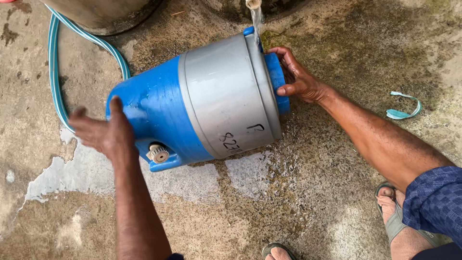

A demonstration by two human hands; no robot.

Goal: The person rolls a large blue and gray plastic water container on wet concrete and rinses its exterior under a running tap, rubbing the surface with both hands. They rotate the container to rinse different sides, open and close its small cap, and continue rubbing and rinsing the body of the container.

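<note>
**Q:** Sandalled feet (399, 219) show at the bottom edge, closest to the camera. What lies beyond them?

**A:** Wet, stained concrete ground (308, 192). On it lies a large insulated water jug (202, 103), tipped on its side, with a blue base end toward the left, a grey middle band, and a blue cap end toward the right. A small white spigot (157, 153) sticks out low on the blue part.

**Q:** What are the hands doing?

**A:** The left hand (103, 132) presses against the blue base end, fingers spread and flat, not closed around anything. The right hand (296, 77) curls its fingers around the blue cap end, grasping its rim.

**Q:** Is water running?

**A:** Yes. A thin stream of water (256, 19) falls from a pipe end (252, 4) at the top edge and lands on the jug near its cap end.

**Q:** Anything else nearby?

**A:** A striped green and white hose (55, 72) loops on the ground to the left, passing behind the jug. A scrap of pale green strap (403, 111) lies well apart on the right. A dark blue patterned cloth (435, 197) covers the person's right knee.
</note>
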